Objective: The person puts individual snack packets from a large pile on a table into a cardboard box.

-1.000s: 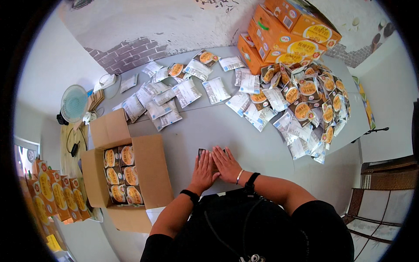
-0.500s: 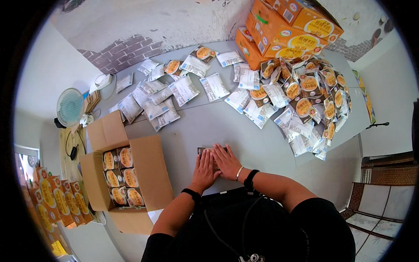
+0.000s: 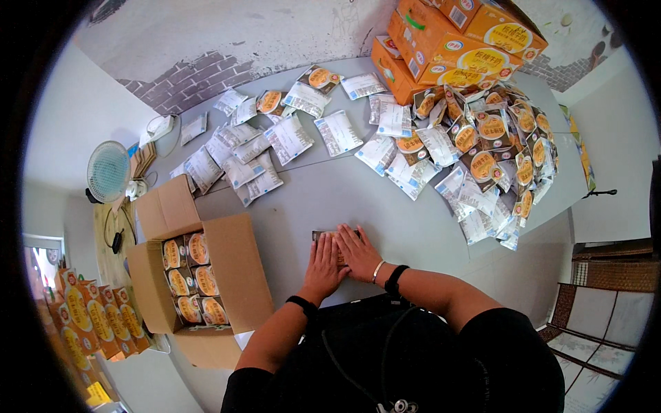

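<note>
A flat packet (image 3: pixel 317 235), dark with an orange patch, lies on the grey table near my body. Both hands cover most of it, so only its far edge and a strip between the hands show. My left hand (image 3: pixel 322 268) rests flat on its left part with the fingers stretched out. Across the right part lies my right hand (image 3: pixel 359 256), also flat, its fingertips by the packet's far edge. To the left stands an open cardboard carton (image 3: pixel 239 270); upright dark-and-orange packets (image 3: pixel 205 281) fill it in two rows.
A heap of packets (image 3: pixel 483 166) covers the table's right side. More packets (image 3: pixel 289 140), mostly white side up, lie scattered at the far left. Orange boxes (image 3: pixel 451 58) are stacked at the back. A small fan (image 3: pixel 109 171) and orange cartons (image 3: pixel 79 310) stand beyond the open carton.
The view has shifted very slightly. Both hands stay flat on the packet, and nothing on the table has visibly moved.
</note>
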`<state>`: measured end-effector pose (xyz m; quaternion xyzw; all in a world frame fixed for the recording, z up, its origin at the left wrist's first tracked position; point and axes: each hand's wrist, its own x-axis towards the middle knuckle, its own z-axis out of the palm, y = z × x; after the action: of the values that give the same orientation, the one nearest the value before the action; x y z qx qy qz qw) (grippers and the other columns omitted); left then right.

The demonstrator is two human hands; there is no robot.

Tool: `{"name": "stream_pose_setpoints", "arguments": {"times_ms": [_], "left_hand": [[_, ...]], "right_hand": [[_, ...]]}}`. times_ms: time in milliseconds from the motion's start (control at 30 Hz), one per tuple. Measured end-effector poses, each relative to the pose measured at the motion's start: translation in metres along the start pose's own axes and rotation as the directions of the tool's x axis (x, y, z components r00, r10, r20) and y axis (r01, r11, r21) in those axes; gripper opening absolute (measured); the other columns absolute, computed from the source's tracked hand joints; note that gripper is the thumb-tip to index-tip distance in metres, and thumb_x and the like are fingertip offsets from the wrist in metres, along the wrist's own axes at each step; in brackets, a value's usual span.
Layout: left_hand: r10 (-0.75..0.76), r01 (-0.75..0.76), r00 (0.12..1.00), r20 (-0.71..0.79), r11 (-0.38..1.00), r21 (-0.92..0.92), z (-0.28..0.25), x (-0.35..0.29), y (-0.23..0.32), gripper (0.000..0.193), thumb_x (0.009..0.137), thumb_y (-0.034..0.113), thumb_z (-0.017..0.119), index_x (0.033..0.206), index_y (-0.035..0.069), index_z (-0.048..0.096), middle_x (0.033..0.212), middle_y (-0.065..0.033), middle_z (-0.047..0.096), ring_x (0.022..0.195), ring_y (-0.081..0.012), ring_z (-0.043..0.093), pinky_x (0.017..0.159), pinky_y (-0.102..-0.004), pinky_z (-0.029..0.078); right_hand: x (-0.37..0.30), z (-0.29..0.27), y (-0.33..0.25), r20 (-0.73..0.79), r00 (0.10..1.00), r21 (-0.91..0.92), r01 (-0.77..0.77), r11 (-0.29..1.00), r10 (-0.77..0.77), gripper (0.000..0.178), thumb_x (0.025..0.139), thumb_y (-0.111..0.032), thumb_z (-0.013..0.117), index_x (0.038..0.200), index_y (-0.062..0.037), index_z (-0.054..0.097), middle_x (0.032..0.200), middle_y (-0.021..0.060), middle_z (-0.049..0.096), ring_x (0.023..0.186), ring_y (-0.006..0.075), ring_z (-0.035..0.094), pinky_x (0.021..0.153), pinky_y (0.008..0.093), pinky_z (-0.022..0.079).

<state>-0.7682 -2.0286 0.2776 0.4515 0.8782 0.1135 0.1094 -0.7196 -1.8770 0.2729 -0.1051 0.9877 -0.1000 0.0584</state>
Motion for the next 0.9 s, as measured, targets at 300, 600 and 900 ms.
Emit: {"name": "stream_pose_setpoints", "arguments": {"times_ms": [300,600,900], "left_hand": [[0.003,-0.002,1.000,0.017,0.998,-0.057,0.000,0.001,-0.001,0.078,0.082,0.042,0.050,0.133,-0.007,0.018,0.140,-0.0237,0.016,0.132,-0.0347,0.011,0.106,-0.0472,0.010],[-0.290,0.206,0.946,-0.147,0.884,-0.421,-0.005,-0.013,-0.036,0.052,0.079,0.018,0.058,0.122,-0.002,0.039,0.128,-0.0220,0.036,0.120,-0.0333,0.034,0.098,-0.0411,0.031],[-0.608,0.535,0.714,0.346,0.155,-0.831,0.025,-0.025,-0.069,0.019,0.082,0.012,0.057,0.091,-0.004,0.059,0.076,-0.0099,0.063,0.064,-0.0171,0.060,0.057,-0.0295,0.048]], "right_hand": [[-0.001,0.004,0.000,0.012,1.000,-0.011,-0.004,1.000,0.004,0.082,0.074,-0.036,0.058,0.134,0.0028,0.019,0.142,0.0193,0.015,0.134,0.0300,0.009,0.107,0.0476,0.004],[-0.008,-0.027,0.020,-0.158,0.966,0.443,-0.117,0.889,0.206,0.072,0.075,-0.029,0.062,0.130,0.0018,0.027,0.129,0.0216,0.034,0.120,0.0324,0.033,0.100,0.0450,0.025],[0.004,0.021,0.058,0.513,0.731,0.857,-0.461,-0.229,0.450,0.031,0.083,-0.023,0.057,0.104,-0.0007,0.054,0.087,0.0070,0.059,0.080,0.0162,0.058,0.068,0.0311,0.050]]}}
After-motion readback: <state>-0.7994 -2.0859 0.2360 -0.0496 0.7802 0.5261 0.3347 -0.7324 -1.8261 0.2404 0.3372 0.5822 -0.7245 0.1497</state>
